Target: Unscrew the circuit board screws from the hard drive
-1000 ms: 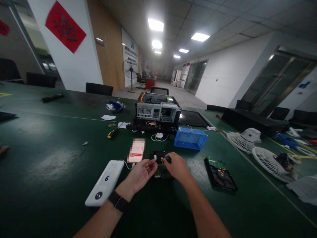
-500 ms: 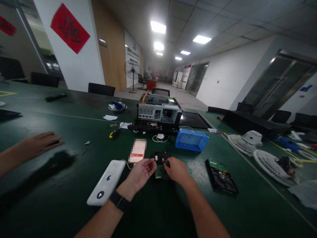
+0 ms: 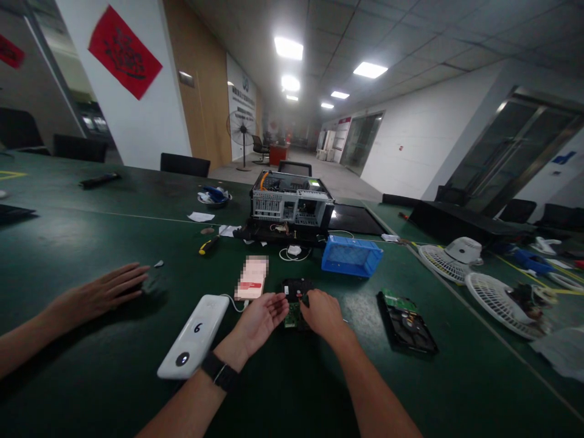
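Note:
My left hand (image 3: 266, 313), with a dark watch on the wrist, lies on its side, palm turned inward. Its fingers stretch loosely to the left edge of a hard drive (image 3: 296, 287) with a green circuit board (image 3: 292, 315) showing. Closed over the right side of that drive, my right hand (image 3: 325, 313) grips what looks like a screwdriver (image 3: 305, 300). The dark handle end shows by the fingers, and a thin shaft pokes out right of the hand; the rest is hidden. Another hard drive (image 3: 407, 322) lies farther right.
At left, another person's hand (image 3: 109, 289) rests on the green table. A white power bank (image 3: 194, 336) is cabled to a phone (image 3: 252, 278). Beyond are a blue bin (image 3: 352, 257), an open computer case (image 3: 292, 204), a yellow-black tool (image 3: 208, 245) and white fan grilles (image 3: 502, 304).
The other person's hand has come down and to the right, onto the table. My hands have stayed almost in place at the hard drive. The view has shifted slightly.

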`<state>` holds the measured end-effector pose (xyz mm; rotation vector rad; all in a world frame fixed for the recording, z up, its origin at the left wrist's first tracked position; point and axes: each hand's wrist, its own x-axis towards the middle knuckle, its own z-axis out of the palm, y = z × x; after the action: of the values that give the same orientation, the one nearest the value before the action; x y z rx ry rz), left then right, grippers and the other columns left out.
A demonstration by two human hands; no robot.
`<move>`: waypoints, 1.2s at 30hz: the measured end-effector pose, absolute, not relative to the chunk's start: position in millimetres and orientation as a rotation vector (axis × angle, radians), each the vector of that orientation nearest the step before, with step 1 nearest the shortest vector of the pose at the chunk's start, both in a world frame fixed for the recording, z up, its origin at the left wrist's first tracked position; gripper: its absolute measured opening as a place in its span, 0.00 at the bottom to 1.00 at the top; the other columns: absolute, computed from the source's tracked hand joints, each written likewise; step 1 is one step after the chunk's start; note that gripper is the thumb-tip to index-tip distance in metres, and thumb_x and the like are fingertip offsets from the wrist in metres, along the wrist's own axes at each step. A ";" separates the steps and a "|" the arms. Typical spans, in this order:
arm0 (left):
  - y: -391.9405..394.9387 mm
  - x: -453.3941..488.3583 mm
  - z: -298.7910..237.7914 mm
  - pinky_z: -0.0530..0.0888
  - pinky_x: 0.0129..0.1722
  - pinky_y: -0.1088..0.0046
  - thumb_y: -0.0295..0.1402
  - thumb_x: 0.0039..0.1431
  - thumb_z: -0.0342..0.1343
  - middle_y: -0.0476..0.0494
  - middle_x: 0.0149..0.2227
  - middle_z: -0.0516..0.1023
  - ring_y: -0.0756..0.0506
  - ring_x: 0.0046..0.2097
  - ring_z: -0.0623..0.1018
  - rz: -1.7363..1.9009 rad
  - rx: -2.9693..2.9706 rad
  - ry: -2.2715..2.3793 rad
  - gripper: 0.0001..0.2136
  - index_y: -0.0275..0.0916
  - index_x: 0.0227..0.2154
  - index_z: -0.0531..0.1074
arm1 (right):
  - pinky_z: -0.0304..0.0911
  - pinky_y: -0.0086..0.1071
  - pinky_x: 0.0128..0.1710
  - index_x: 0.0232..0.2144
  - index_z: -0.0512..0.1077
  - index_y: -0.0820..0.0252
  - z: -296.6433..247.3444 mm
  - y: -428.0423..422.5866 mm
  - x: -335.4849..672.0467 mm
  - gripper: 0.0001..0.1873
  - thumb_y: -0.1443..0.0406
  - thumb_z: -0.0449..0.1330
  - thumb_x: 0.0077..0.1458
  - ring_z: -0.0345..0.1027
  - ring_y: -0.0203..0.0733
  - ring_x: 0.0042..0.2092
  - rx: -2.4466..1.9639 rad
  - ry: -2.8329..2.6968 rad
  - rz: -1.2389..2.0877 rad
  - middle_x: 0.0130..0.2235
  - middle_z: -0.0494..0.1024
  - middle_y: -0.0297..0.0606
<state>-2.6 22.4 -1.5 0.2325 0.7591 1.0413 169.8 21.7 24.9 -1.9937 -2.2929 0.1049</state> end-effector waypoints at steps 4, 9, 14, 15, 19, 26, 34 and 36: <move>21.6 -0.9 -2.5 0.77 0.35 0.70 0.27 0.58 0.51 0.34 0.33 0.76 0.45 0.36 0.78 1.050 0.295 0.754 0.07 0.28 0.35 0.71 | 0.58 0.34 0.37 0.35 0.72 0.60 23.1 23.7 172.6 0.15 0.58 0.50 0.58 0.71 0.46 0.41 -1.982 -2.276 0.101 0.40 0.76 0.46; 21.1 7.1 2.1 0.77 0.36 0.70 0.26 0.57 0.50 0.34 0.32 0.76 0.45 0.36 0.78 1.082 0.279 0.735 0.08 0.27 0.35 0.72 | 0.57 0.31 0.35 0.35 0.72 0.60 28.5 26.2 179.5 0.15 0.57 0.50 0.58 0.71 0.43 0.39 -1.970 -2.244 0.110 0.40 0.76 0.45; 30.8 23.6 12.5 0.77 0.35 0.70 0.25 0.56 0.50 0.35 0.31 0.76 0.45 0.35 0.78 1.079 0.264 0.680 0.07 0.27 0.34 0.72 | 0.56 0.30 0.33 0.35 0.72 0.59 29.6 27.4 183.7 0.13 0.58 0.52 0.56 0.71 0.43 0.38 -1.989 -2.230 0.128 0.38 0.77 0.43; 34.2 27.0 15.3 0.77 0.35 0.70 0.25 0.56 0.50 0.35 0.31 0.76 0.45 0.34 0.78 1.095 0.251 0.672 0.08 0.27 0.33 0.72 | 0.56 0.30 0.32 0.35 0.72 0.59 29.2 27.4 184.0 0.13 0.57 0.52 0.56 0.71 0.44 0.38 -1.993 -2.229 0.140 0.38 0.77 0.43; 45.5 36.8 23.9 0.77 0.35 0.71 0.25 0.56 0.49 0.37 0.29 0.75 0.46 0.33 0.77 1.152 0.174 0.665 0.07 0.28 0.33 0.72 | 0.55 0.29 0.31 0.33 0.73 0.58 29.3 29.1 188.1 0.12 0.58 0.53 0.55 0.70 0.42 0.37 -1.978 -2.175 0.228 0.36 0.77 0.42; 32.5 42.7 11.5 0.76 0.35 0.71 0.27 0.57 0.50 0.36 0.32 0.76 0.46 0.34 0.77 1.165 0.140 0.677 0.07 0.29 0.32 0.72 | 0.59 0.27 0.36 0.35 0.73 0.59 42.4 28.1 194.0 0.13 0.60 0.52 0.57 0.70 0.38 0.37 -1.628 -1.942 0.378 0.36 0.78 0.38; 23.8 46.1 4.6 0.75 0.29 0.73 0.27 0.56 0.51 0.42 0.27 0.74 0.48 0.29 0.76 1.123 0.071 0.630 0.05 0.32 0.31 0.71 | 0.60 0.30 0.43 0.37 0.74 0.56 53.9 9.4 165.4 0.10 0.64 0.54 0.55 0.69 0.38 0.41 -1.439 -2.039 0.454 0.40 0.77 0.36; 25.9 41.0 7.0 0.76 0.33 0.71 0.26 0.56 0.51 0.38 0.30 0.75 0.46 0.33 0.77 1.114 0.044 0.608 0.05 0.30 0.32 0.71 | 0.60 0.29 0.42 0.37 0.74 0.57 56.6 13.1 178.3 0.11 0.63 0.53 0.55 0.69 0.38 0.40 -1.486 -2.004 0.408 0.39 0.77 0.37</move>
<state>41.0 25.9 7.0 0.0442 0.6077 1.1145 178.3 13.1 56.6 -1.4857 -2.0036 0.4080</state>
